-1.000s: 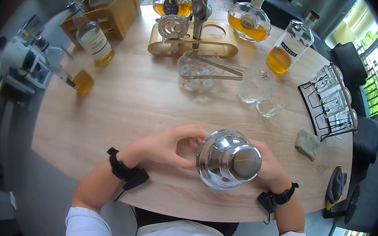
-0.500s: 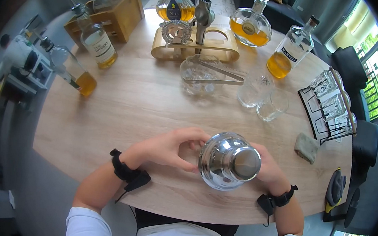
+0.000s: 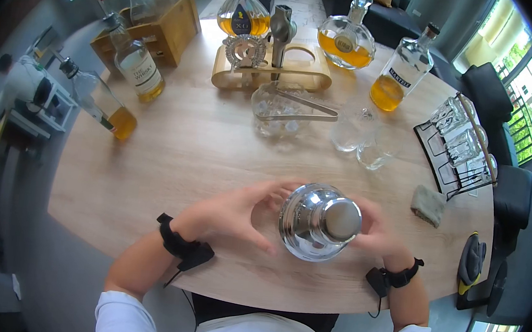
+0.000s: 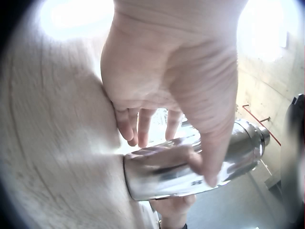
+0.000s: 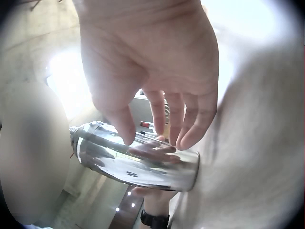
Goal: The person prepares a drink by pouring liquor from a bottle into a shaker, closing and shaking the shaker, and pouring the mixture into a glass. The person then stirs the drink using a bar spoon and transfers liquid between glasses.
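A shiny steel cocktail shaker [image 3: 311,226], capped with a domed lid, stands upright near the table's front edge. On its left side is my left hand [image 3: 232,211], its thumb spread well apart from the fingers, the palm facing the metal. My right hand [image 3: 376,229] is on the other side, slightly blurred, fingertips right by the wall. From the left wrist, the thumb [image 4: 214,157] overlaps the shaker [image 4: 167,167] while the other fingers extend behind it. In the right wrist view, loosely spread fingers [image 5: 190,114] hang beside the shaker [image 5: 138,164], whose base meets the table.
A glass ice bowl [image 3: 277,125] with tongs [image 3: 301,108] lies ahead, beside clear glasses [image 3: 374,151]. Behind is a wooden stand [image 3: 230,78] with bar tools. Liquor bottles [image 3: 140,72] line the left and back. At right are a glass rack [image 3: 462,148] and a folded cloth [image 3: 428,206].
Both hands have loosened outward from the shaker; the left thumb has come away from its side. The shaker stays in nearly the same place, while the head view has shifted slightly.
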Motion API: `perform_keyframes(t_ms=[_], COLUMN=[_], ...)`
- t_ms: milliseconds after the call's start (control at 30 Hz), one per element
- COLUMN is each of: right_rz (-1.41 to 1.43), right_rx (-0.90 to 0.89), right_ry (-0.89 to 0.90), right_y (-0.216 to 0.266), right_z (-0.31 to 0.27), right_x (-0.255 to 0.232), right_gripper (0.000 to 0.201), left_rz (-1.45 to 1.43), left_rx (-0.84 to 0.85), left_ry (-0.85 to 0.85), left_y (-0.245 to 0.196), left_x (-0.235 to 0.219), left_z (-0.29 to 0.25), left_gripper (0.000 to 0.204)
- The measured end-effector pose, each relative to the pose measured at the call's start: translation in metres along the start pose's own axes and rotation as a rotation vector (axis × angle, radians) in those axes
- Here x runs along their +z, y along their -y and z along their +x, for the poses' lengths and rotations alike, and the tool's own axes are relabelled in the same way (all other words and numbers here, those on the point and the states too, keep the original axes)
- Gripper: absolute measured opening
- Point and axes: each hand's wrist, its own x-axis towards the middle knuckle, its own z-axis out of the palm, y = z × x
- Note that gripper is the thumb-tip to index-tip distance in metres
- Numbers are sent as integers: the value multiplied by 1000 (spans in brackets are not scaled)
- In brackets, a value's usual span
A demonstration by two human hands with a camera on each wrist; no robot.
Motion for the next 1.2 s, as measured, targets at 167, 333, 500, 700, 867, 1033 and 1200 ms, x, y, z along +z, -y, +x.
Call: perform_keyframes(t_ms=[167, 333, 500, 700, 867, 1033, 1200], right_rz=[-223, -404, -505, -438, -301, 0, -325], right_rx=[-381, -468, -486, -528, -473, -635, -475], right_ry=[-62, -183, -202, -160, 90, 36, -386], right_y=[62, 66, 71, 69, 80, 111, 111], right_z=[5, 31, 34, 39, 42, 40, 2], right_x=[28, 64, 69, 60, 60, 46, 9], right_gripper=[113, 118, 88, 81, 77, 89, 90], left_rz=[21, 34, -3, -44, -89, -147, -115], left_rx=[148, 60, 155, 204, 168, 92, 144], left_ry=[-39, -53, -51, -61, 38, 106, 84], left_y=[-21, -20, -7, -10, -7, -11, -12], left_x=[19, 31, 27, 29, 27, 31, 31], left_z=[12, 28, 27, 28, 21, 15, 12], left_gripper=[115, 89, 77, 72, 82, 87, 82])
